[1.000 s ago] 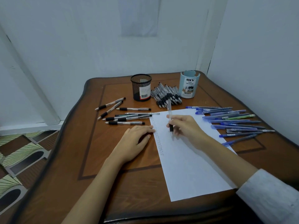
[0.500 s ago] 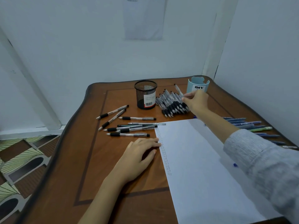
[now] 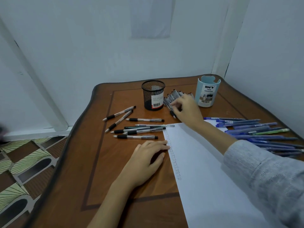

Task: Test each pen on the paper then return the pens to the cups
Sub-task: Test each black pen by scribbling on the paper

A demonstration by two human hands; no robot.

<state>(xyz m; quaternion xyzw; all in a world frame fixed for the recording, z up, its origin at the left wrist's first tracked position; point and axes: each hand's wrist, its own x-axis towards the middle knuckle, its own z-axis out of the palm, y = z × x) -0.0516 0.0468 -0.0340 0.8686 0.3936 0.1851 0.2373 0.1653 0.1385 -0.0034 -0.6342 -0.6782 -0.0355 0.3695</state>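
**penhoarder:** ok so where are the hands seen rn?

**deskmod:** The left hand is laid flat on the brown surface, with the fingers straight and relaxed and nothing held. Its fingertips are set against the left edge of the white paper. The right hand, with a grey sleeve pushed up the arm, is stretched to the far side and lowered onto the pile of black-grip pens. Its fingers are curled down onto the barrels. Whether a pen is actually pinched there can't be told tbh, since the grip is hidden by the hand itself.

**penhoarder:** and the cups? where's everything else parked?

**deskmod:** The pile is found between the black mesh cup and the light blue cup, and both cups are stood upright near the far edge. A loose bunch of black pens is scattered left of the paper's top corner, and one of them is laid just touching that corner. The blue pens are fanned out on the right side of the paper, with a single green pen mixed in. A column of small scribbles is seen running down the paper's left margin.
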